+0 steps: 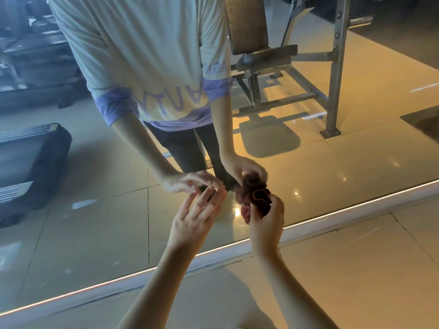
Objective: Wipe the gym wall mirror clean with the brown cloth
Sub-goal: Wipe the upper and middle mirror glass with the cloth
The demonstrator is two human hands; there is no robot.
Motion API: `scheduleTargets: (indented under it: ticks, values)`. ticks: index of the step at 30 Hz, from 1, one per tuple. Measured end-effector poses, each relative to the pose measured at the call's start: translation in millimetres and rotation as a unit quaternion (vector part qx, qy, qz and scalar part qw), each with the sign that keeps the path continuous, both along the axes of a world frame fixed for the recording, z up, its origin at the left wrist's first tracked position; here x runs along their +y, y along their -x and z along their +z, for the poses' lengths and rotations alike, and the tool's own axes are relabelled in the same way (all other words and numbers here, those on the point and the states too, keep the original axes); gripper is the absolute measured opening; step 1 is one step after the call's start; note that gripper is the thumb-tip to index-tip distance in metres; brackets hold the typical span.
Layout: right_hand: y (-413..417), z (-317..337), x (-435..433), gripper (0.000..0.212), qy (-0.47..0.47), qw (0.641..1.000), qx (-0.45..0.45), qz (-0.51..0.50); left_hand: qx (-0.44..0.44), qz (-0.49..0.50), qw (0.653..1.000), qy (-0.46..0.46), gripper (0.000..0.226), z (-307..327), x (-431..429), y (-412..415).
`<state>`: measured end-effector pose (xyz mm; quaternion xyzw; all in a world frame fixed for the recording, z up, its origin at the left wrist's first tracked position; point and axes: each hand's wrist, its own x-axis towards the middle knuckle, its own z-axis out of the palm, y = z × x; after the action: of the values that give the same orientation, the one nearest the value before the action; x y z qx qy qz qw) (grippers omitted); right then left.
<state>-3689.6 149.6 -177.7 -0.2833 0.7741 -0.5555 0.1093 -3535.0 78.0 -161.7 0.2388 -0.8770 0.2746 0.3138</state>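
Brown cloth (257, 201), a crumpled ball without clear long axis, sits mid-frame gripped in the right hand (267, 223), apparently against the mirror (95, 210). Fingers of the left hand (193, 217) are straight.

Head view, downward, close to mirror (99, 217)

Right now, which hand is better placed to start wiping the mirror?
Right, probably. The right hand grips the bunched brown cloth close to the gym wall mirror; the left hand is open and holds nothing.

forearms (152, 293) bare | reflected T-shirt (142, 43) pale, purple cuffs, hem, lettering | trousers (185, 148) dark
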Motion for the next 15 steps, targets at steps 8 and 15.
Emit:
scheduleTargets:
  ticks: [8,15]
  values:
    - [3.6,-14.8,0.6,0.03,-0.013,0.999,-0.03,-0.018,-0.01,0.017,1.0,0.016,0.042,-1.8,1.6,-19.2]
    - [-21.4,-19.6,2.0,0.028,-0.016,0.998,-0.011,0.054,0.002,0.03,0.999,0.02,0.041,-6.9,4.5,-20.8]
